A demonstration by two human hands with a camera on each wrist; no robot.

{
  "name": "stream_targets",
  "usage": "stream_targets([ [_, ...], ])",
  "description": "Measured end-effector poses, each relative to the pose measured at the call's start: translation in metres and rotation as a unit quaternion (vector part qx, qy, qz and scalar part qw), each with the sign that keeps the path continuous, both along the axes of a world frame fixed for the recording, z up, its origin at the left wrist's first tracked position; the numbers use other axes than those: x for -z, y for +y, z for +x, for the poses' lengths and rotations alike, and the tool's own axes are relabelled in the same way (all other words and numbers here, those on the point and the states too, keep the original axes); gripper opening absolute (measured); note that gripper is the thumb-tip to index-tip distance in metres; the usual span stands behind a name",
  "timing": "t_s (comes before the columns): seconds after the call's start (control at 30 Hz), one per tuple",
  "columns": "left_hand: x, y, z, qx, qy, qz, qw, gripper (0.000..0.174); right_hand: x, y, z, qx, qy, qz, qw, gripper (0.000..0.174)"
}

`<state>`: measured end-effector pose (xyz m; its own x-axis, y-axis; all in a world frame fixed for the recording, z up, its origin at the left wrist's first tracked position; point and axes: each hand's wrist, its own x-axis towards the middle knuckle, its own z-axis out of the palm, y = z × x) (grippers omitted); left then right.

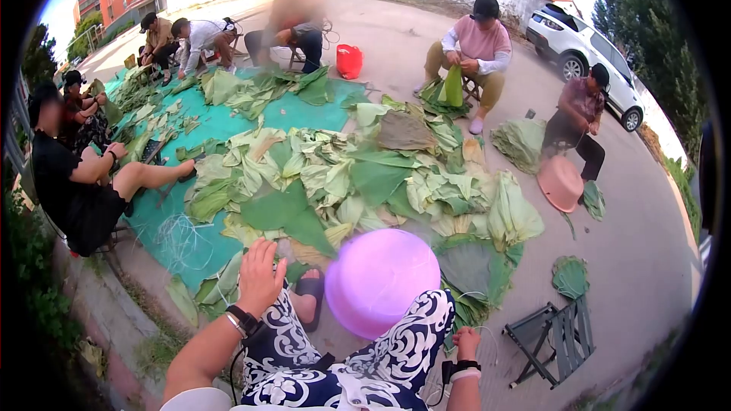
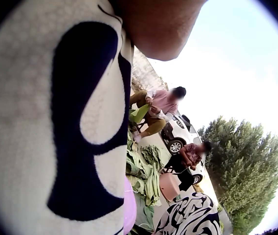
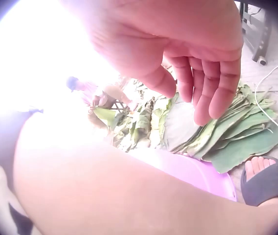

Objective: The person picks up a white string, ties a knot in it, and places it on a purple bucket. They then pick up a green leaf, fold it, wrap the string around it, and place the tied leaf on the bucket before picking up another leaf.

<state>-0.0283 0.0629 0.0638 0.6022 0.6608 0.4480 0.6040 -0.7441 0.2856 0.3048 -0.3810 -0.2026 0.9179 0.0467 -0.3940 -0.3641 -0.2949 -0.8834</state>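
My left hand (image 1: pixel 260 278) rests over my left knee, its fingers straight and holding nothing. In the left wrist view patterned trouser cloth (image 2: pixel 90 127) fills the near side, with part of the hand at the top. My right hand (image 1: pixel 466 342) hangs beside my right knee; the right wrist view shows its fingers (image 3: pixel 210 88) loosely bent, with nothing between them. Below that hand lies a stack of large green lotus leaves (image 3: pixel 241 132), and a white string (image 3: pixel 258 93) loops over the ground beside it. Between my legs stands a purple plastic basin (image 1: pixel 381 278).
Spread leaves (image 1: pixel 381 175) cover much of a green tarp (image 1: pixel 171 236). A folding stool (image 1: pixel 552 339) stands at my right. Several people sit around, one in pink (image 1: pixel 478 46) handling a leaf. A pink basin (image 1: pixel 560 183) and a red bucket (image 1: pixel 349 62) stand further off.
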Motion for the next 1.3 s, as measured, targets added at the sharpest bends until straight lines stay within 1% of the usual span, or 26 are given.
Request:
stream_targets([
  [0.07, 0.001, 0.001, -0.001, 0.0, -0.001, 0.006, 1.0, 0.039, -0.041, 0.011, 0.014, 0.007, -0.048, 0.046, 0.998, 0.015],
  [0.13, 0.002, 0.0, -0.002, 0.002, -0.005, 0.006, 1.0, 0.039, -0.082, 0.022, 0.027, -0.003, -0.094, 0.062, 0.994, 0.017],
  [0.37, 0.004, 0.0, -0.006, 0.015, -0.012, -0.004, 1.0, 0.038, -0.223, 0.058, 0.048, -0.093, -0.263, 0.049, 0.959, 0.022],
  [0.5, 0.006, 0.001, -0.008, 0.015, -0.015, -0.004, 1.0, 0.038, -0.303, 0.08, 0.034, -0.128, -0.324, 0.062, 0.935, 0.021],
  [0.77, 0.008, -0.001, -0.012, 0.014, -0.022, -0.01, 1.0, 0.039, -0.426, 0.109, -0.009, -0.16, -0.433, 0.091, 0.882, 0.018],
  [0.9, 0.009, 0.001, -0.013, 0.017, -0.028, -0.009, 0.999, 0.039, -0.473, 0.113, -0.03, -0.163, -0.477, 0.107, 0.857, 0.017],
  [1.0, 0.005, 0.0, -0.015, 0.019, -0.046, -0.014, 0.999, 0.038, -0.493, 0.114, -0.045, -0.175, -0.491, 0.118, 0.845, 0.016],
  [1.1, 0.011, 0.008, -0.024, 0.017, -0.136, -0.038, 0.99, 0.036, -0.497, 0.115, -0.059, -0.189, -0.497, 0.123, 0.838, 0.016],
  [1.2, 0.034, 0.018, -0.064, -0.075, -0.215, -0.089, 0.97, 0.034, -0.498, 0.111, -0.07, -0.201, -0.505, 0.1, 0.834, 0.016],
  [1.27, 0.069, 0.022, -0.114, -0.15, -0.216, -0.147, 0.954, 0.03, -0.499, 0.11, -0.077, -0.202, -0.502, 0.099, 0.835, 0.015],
  [1.3, 0.098, 0.023, -0.146, -0.153, -0.226, -0.225, 0.935, 0.03, -0.5, 0.109, -0.079, -0.205, -0.503, 0.094, 0.835, 0.015],
])
